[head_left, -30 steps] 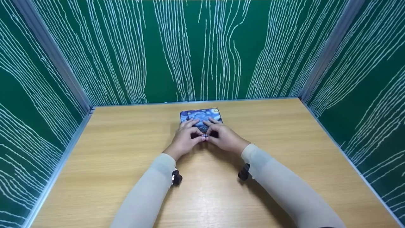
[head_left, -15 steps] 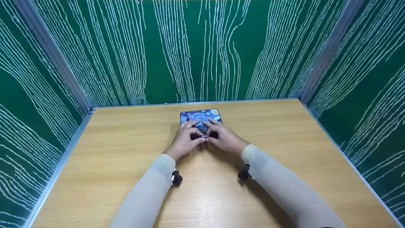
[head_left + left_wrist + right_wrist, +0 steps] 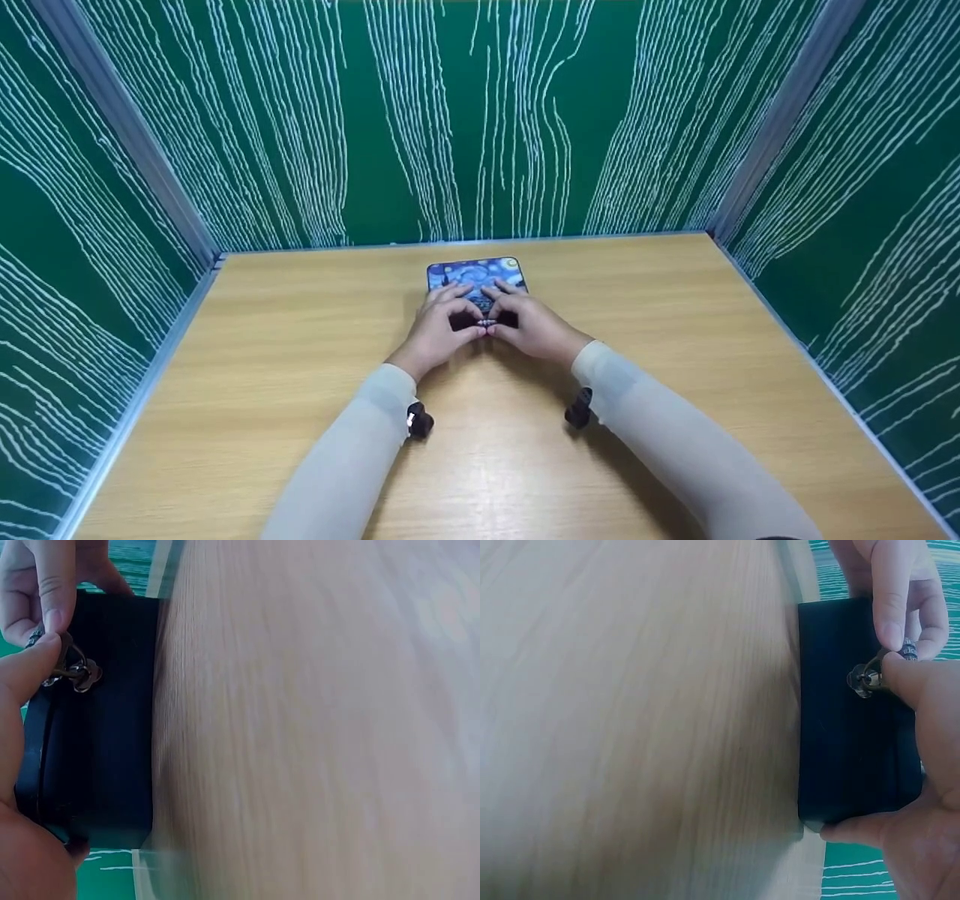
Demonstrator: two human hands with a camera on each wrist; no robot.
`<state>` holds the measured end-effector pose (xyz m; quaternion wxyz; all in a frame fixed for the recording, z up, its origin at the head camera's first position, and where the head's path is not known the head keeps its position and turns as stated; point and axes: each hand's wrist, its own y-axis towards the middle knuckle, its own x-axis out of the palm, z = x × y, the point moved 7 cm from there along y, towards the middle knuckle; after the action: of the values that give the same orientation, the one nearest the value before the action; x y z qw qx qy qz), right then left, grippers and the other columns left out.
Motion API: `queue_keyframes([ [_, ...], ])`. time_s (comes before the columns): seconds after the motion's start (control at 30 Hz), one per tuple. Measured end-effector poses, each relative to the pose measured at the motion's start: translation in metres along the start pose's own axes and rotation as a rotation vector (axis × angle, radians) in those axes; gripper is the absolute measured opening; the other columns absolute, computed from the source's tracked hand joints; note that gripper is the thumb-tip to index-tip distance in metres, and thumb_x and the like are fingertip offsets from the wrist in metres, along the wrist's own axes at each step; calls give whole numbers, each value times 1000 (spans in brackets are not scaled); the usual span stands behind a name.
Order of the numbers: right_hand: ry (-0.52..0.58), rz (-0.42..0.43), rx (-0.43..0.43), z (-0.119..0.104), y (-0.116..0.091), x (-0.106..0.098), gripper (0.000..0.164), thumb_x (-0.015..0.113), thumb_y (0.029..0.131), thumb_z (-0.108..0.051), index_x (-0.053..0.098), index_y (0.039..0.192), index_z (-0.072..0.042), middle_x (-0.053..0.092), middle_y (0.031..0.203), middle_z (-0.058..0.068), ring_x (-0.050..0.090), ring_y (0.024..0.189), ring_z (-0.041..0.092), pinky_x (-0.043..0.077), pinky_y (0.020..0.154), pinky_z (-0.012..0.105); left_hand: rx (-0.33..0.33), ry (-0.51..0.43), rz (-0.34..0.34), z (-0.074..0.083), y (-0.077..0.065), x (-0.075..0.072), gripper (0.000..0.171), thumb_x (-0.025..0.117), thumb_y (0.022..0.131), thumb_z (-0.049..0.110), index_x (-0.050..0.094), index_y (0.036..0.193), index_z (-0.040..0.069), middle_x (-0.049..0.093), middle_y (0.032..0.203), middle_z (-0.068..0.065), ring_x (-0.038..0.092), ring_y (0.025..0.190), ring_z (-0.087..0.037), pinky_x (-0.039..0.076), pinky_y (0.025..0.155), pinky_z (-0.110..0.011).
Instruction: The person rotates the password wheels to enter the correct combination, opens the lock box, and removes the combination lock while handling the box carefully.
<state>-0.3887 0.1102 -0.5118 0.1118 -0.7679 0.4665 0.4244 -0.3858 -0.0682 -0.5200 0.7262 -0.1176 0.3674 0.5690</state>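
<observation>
A dark box point(image 3: 105, 750) with rounded corners stands on the table, and its lid point(image 3: 478, 271) bears a blue swirling night-sky painting. On its front side is a metal hasp point(image 3: 861, 679) with a small combination padlock point(image 3: 909, 651) hanging from it. My left hand point(image 3: 439, 328) and right hand point(image 3: 537, 327) meet at the padlock. Each pinches it between thumb and index finger, from opposite sides. The other fingers of both hands rest over the lid and the box's sides. The fingertips cover much of the padlock, and its digits are too small to read.
The light wood table point(image 3: 300, 405) extends around the box. Green panels point(image 3: 495, 120) with white wavy lines stand along its back and both sides, joined by grey posts point(image 3: 127, 120). A small black device point(image 3: 420, 421) sits at each wrist.
</observation>
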Motion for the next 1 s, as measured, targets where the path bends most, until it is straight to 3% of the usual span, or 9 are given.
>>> queue_keyframes([
  [0.2,-5,12,-23,0,0,0,6,80,107,-14,75,107,-9,48,179,12,28,174,44,30,139,63,27,-13,11,2,1,-1,11,90,99,27,84,105,20,56,175,-2,32,173,-35,17,141,-68],
  [0.6,2,15,-14,-1,1,-1,5,80,106,-11,75,107,-9,48,179,11,28,174,44,28,139,64,15,-9,8,1,1,-1,19,91,98,29,80,112,23,54,176,1,31,174,-34,16,142,-69],
  [1.0,-1,13,1,1,1,0,5,79,107,-12,75,105,-13,47,179,9,27,175,43,28,139,64,5,-9,-7,2,-1,-2,13,89,100,30,81,108,24,52,178,3,29,174,-35,16,141,-70],
])
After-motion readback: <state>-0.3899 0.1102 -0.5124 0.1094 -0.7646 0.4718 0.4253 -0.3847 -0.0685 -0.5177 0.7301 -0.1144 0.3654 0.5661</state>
